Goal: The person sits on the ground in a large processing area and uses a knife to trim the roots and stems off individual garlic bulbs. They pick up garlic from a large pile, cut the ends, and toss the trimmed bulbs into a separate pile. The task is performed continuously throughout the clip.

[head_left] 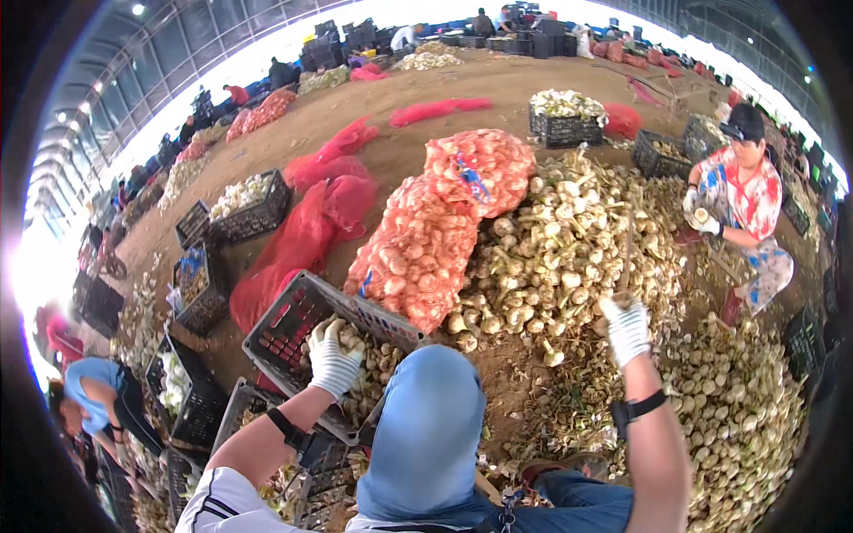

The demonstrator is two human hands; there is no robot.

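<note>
My left hand [334,360], in a striped white glove, is inside a black plastic crate [298,306] at my left knee. Its fingers lie spread over loose garlic bulbs [384,369]; nothing shows gripped in it. My right hand [625,330], gloved alike, reaches out to the near right edge of a big heap of garlic with stems [569,231]. Its fingers are curled closed around the lower end of a thin, stick-like thing [629,240] that points away over the heap. The glove hides the held end.
Two full red mesh sacks of garlic [413,253] stand behind the crate. Empty red netting [333,209] lies left. Trimmed bulbs [733,417] and dry leaf scraps [569,409] cover the ground at right. A co-worker [742,200] sits at far right, holding a bulb. More crates [200,284] stand left.
</note>
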